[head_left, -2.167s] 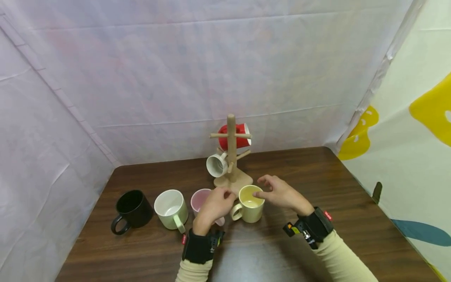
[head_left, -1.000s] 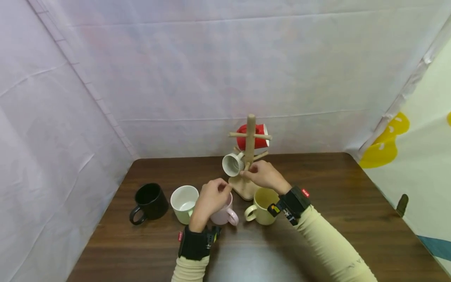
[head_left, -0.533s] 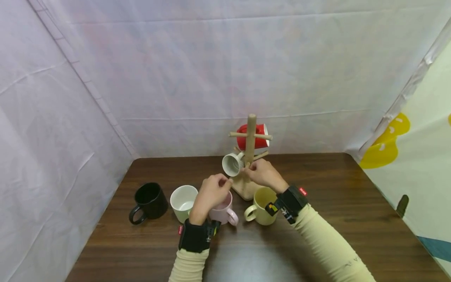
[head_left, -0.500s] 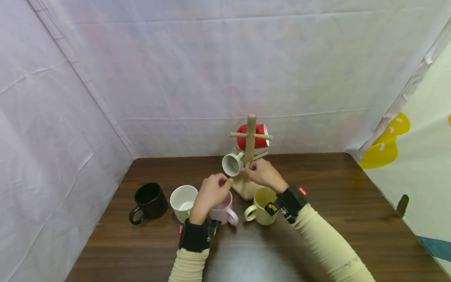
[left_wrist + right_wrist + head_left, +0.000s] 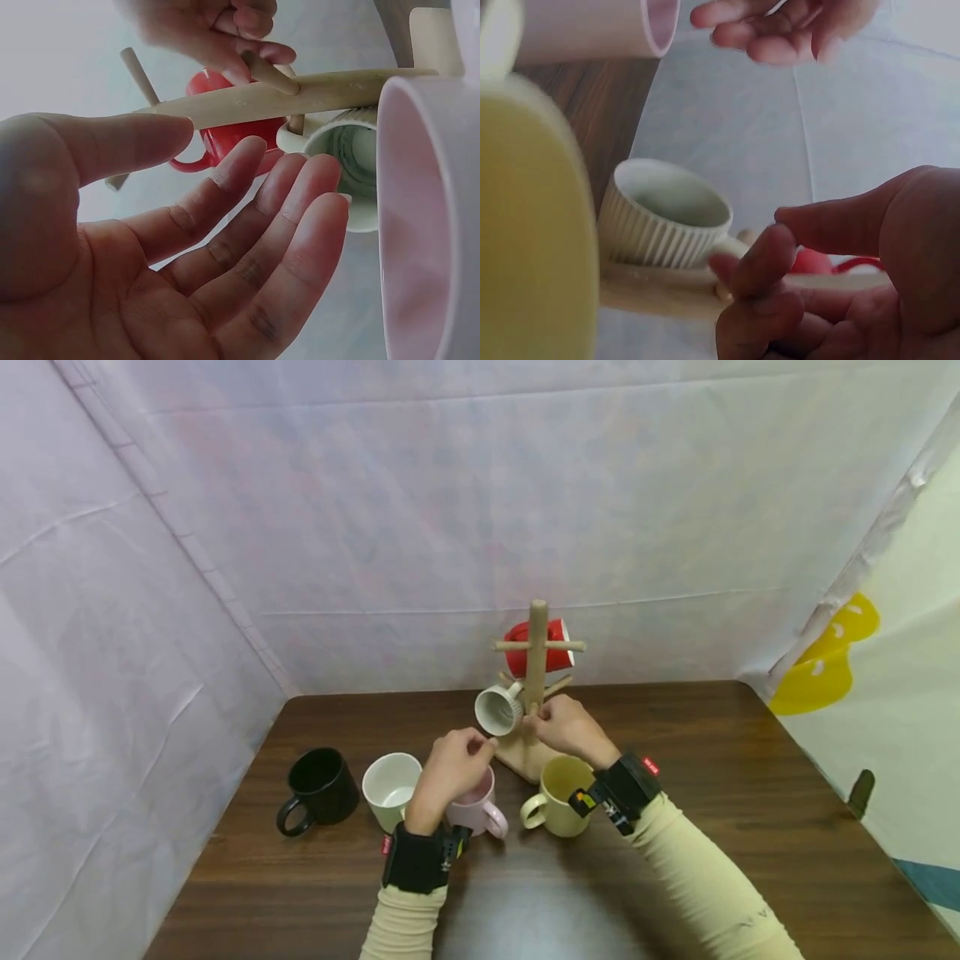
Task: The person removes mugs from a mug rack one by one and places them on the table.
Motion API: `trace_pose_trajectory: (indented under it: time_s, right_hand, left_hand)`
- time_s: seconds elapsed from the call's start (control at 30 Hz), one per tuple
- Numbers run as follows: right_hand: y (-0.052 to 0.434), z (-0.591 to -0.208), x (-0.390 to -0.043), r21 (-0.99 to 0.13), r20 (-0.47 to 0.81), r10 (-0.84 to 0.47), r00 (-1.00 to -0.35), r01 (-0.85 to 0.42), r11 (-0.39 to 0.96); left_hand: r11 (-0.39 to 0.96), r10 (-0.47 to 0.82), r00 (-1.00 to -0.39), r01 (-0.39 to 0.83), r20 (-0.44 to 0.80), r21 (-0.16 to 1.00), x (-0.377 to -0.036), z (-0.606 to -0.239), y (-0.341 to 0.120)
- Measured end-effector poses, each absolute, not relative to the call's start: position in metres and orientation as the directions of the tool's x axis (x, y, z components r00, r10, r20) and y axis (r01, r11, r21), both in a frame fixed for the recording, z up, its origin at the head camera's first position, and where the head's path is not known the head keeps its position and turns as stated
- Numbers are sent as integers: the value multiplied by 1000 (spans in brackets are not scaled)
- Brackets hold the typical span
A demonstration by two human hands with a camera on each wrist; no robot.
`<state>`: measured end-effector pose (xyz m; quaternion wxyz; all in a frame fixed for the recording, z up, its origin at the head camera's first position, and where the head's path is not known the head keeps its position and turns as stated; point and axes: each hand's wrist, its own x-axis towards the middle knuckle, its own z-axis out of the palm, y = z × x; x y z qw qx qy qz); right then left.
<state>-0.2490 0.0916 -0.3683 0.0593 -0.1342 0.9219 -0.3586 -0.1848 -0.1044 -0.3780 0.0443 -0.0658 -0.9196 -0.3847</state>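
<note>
In the head view a wooden mug tree (image 5: 537, 660) stands at the back of the table. A red mug (image 5: 517, 657) hangs behind its post; a small white ribbed mug (image 5: 496, 711) hangs tilted lower on the left. My right hand (image 5: 572, 727) reaches over the yellow mug (image 5: 558, 814) and pinches a short lower peg (image 5: 270, 73) of the tree. My left hand (image 5: 454, 767) hovers above the pink mug (image 5: 471, 817) and holds nothing. In the left wrist view its fingers (image 5: 296, 262) are loosely bent, thumb apart.
A black mug (image 5: 324, 793) and a pale green-white mug (image 5: 386, 789) stand upright on the left of the brown wooden table (image 5: 525, 910). White cloth walls (image 5: 420, 527) rise behind and at the left; a patterned cloth (image 5: 915, 735) hangs at the right.
My right hand has moved from beside the yellow mug to the tree's lower peg. The tree has turned slightly in the last half second. My left hand stays near the pink mug.
</note>
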Motion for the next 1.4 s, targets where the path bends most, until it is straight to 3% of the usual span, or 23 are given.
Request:
trace_pose_trajectory:
  time_s: [0.47,0.77,1.4]
  right_hand:
    - [97,-368,-253,-762,-95,-311,-945,-132,634]
    - [100,-368,-256,-862,-185,-313,-931,1,507]
    - [101,-374,-263,-907,-170,-350,-921,8,420]
  left_hand:
    - [681,94,-986,167,141,713,-195,-377,-106]
    - [695,67,-990,133,121,707,-204,-374,-107]
    - [728,-49,-988,66,148,683,-230,-370,-96]
